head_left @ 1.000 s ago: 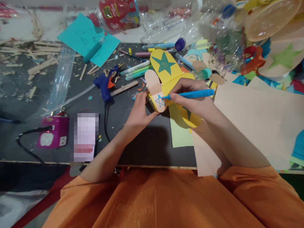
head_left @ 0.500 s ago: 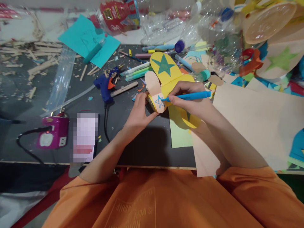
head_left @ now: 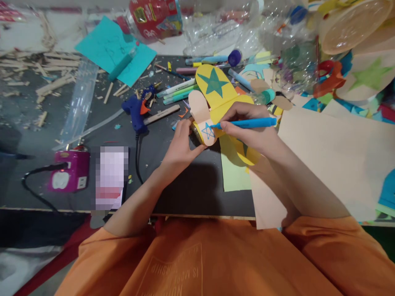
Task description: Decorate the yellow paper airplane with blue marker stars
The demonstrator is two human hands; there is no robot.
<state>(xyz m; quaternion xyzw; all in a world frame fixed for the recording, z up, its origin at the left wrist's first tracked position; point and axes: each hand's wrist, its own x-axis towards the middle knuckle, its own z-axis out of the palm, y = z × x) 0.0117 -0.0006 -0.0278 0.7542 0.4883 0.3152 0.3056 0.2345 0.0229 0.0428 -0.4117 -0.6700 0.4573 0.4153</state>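
Blue marker [head_left: 247,123], pinched in the right hand [head_left: 249,129], touched the star on the paper plane's tan tail [head_left: 207,132] at frame centre, while the left hand [head_left: 182,144] fingers clasped the tail, apparently steadying it.

Pretty even indoor light, probably from overhead, with soft shadows under the hands [head_left: 182,146] on the dark counter [head_left: 185,189]. Wide-angle bending warps the edges, the plastic bottles [head_left: 234,24] up top catch glare, and the far clutter looks soft.
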